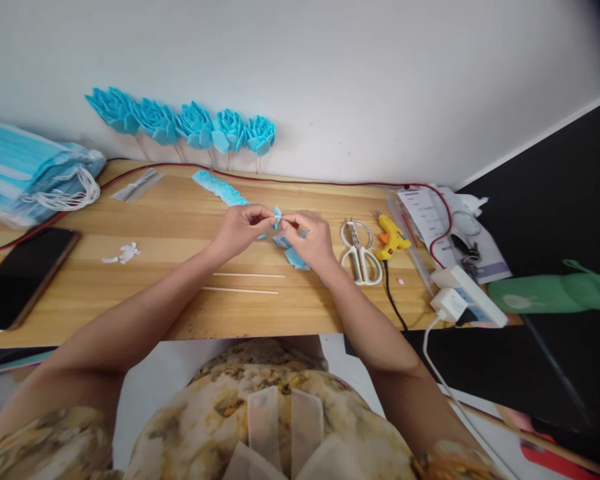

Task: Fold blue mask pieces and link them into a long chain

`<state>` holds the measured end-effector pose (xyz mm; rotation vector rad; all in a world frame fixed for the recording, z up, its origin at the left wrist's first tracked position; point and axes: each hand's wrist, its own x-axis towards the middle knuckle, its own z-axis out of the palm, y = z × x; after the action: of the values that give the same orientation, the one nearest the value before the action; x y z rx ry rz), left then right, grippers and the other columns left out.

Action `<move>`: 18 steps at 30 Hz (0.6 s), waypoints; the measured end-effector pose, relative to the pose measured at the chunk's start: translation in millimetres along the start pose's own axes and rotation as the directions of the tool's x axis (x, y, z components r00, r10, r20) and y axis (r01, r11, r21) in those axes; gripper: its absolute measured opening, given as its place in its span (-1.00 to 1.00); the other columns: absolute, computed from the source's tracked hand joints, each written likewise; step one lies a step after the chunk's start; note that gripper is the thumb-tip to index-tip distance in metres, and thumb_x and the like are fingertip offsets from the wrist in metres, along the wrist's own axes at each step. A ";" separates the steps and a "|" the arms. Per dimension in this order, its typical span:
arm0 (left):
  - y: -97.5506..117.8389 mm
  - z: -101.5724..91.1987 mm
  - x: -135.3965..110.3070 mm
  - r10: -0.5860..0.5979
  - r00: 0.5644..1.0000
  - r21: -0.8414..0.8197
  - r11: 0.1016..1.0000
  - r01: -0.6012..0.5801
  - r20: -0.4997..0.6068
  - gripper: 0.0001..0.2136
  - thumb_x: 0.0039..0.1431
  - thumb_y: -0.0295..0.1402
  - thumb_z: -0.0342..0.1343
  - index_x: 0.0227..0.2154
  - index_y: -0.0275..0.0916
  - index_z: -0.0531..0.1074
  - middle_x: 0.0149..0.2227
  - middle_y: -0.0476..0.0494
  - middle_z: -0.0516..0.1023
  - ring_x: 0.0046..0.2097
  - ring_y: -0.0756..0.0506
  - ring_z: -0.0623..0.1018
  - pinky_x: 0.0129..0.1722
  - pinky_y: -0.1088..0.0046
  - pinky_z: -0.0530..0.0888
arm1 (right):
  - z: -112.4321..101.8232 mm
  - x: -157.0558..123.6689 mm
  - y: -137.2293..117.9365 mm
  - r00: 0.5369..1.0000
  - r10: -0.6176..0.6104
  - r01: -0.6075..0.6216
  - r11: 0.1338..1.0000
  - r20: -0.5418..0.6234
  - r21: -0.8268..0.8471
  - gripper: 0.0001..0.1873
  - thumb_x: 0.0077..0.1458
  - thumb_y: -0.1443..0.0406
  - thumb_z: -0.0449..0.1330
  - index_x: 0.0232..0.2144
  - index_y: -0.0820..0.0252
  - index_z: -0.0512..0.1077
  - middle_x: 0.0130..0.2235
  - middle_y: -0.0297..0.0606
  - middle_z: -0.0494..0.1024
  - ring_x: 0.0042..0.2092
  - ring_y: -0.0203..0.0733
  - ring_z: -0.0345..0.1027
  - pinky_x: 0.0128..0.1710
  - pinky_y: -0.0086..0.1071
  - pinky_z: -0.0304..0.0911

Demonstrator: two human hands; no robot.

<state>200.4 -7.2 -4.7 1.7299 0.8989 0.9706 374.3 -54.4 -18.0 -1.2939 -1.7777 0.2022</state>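
Note:
Between the fingertips of my left hand [241,230] and my right hand [307,235] is a small blue fabric piece [277,215]. Both hands pinch it above the middle of the wooden table. Under my right hand lie more blue fabric pieces [297,259], partly covered by the fingers. Behind my left hand, a row of overlapping blue pieces [220,187] stretches back to the left. Two thin wooden sticks [250,275] lie in front of my hands. Blue fabric flowers on stems [195,125], several of them, lean against the wall at the back.
White-handled scissors [360,253] and a yellow glue gun [393,237] lie right of my hands. Farther right are a power strip [473,297] and a green bottle [550,293]. On the left are bagged face masks [25,173], a phone [23,280] and white scraps [125,253].

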 end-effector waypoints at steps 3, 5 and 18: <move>-0.2 -0.2 -0.1 0.009 1.000 -0.003 1.000 -0.009 0.001 -0.80 0.04 -0.24 0.18 -0.52 -0.27 0.53 -0.54 -0.03 0.49 -0.49 0.03 0.32 -0.49 0.48 0.23 | -0.3 0.1 -0.5 1.000 0.012 -0.012 1.000 0.005 -0.008 -0.89 0.13 0.31 0.21 -0.40 0.14 0.54 -0.42 -0.34 0.59 -0.36 -0.25 0.39 -0.18 -0.32 0.20; -0.6 -0.3 -0.2 0.021 1.000 0.007 1.000 -0.021 0.002 -0.80 0.05 -0.24 0.18 -0.52 -0.27 0.53 -0.53 -0.03 0.49 -0.49 0.03 0.32 -0.49 0.48 0.23 | -0.5 0.2 -1.0 1.000 0.020 -0.020 0.999 0.007 -0.026 -0.89 0.12 0.32 0.20 -0.41 0.14 0.54 -0.42 -0.34 0.59 -0.37 -0.25 0.38 -0.18 -0.32 0.20; -4.2 -0.1 0.5 0.035 0.999 0.036 0.999 -0.035 -0.004 -0.80 0.06 -0.25 0.17 -0.55 -0.26 0.50 -0.57 -0.01 0.44 -0.51 0.04 0.29 -0.50 0.47 0.20 | 0.1 0.1 0.5 1.000 0.001 -0.001 1.000 0.019 -0.028 -0.83 0.14 0.36 0.15 -0.40 0.14 0.56 -0.45 -0.34 0.56 -0.36 -0.24 0.36 -0.17 -0.32 0.17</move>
<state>199.9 -5.4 -8.5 1.7794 0.8963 0.9878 374.6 -54.1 -18.3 -1.3166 -1.8019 0.1918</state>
